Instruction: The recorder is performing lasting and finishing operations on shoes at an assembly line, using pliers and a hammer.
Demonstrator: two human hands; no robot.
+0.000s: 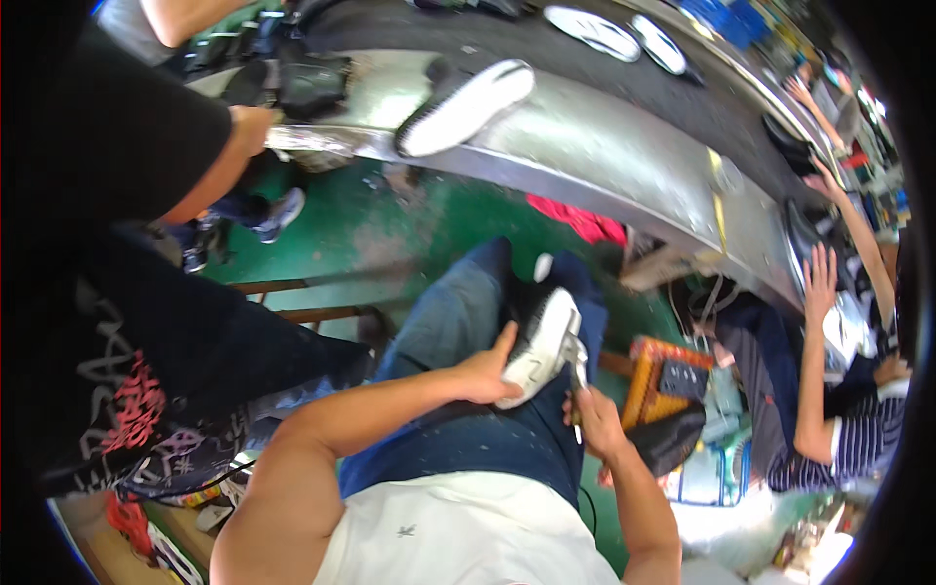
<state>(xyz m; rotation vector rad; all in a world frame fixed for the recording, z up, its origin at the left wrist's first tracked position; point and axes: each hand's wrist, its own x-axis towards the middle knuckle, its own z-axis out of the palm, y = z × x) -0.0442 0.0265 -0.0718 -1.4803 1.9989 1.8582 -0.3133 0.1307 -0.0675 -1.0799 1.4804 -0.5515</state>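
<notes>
A shoe (543, 349) with a dark upper lies bottom up over my thighs, its white underside facing me. My left hand (485, 373) is closed round its near left end, the thumb lying along the side. Closed in my right hand (597, 421) are metal pincers (577, 363), whose head touches the right edge of the white underside. The jaws are too small to make out clearly. A similar shoe (468, 107), white bottom up, rests on the metal bench ledge ahead of me.
Beyond the metal ledge (624, 146) runs a dark conveyor belt (487, 37) carrying more white-bottomed shoes (592, 34). A co-worker in black (117, 146) stands close at left. Another in a striped sleeve (858, 439) reaches over the bench at right. An orange-framed stool (643, 385) stands right of my legs.
</notes>
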